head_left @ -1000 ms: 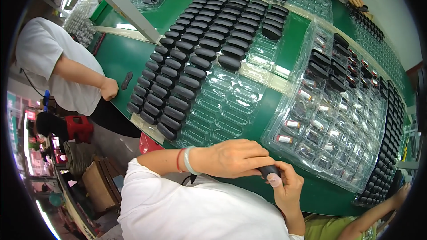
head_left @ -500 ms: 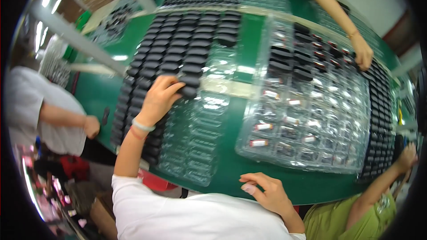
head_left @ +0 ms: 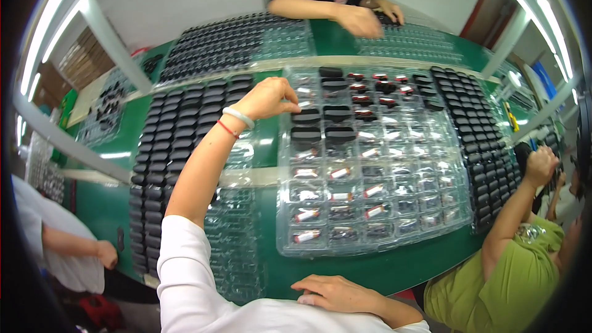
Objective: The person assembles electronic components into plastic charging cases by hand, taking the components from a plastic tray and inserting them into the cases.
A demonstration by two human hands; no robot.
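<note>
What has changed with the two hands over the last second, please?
The left hand let go of the small black piece both hands held, reached to the black covers, then moved right onto the clear tray. The right hand stayed at the table's near edge.

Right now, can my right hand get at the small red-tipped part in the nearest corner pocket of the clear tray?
Probably yes. The right hand rests at the table edge just below the clear tray, and nothing lies between it and the red-tipped part.

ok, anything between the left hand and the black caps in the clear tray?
Nothing visible. The left hand hangs at the upper left corner of the clear tray, its fingers right above the black caps in the near columns. The right hand rests at the table's near edge, clear of that path.
</note>
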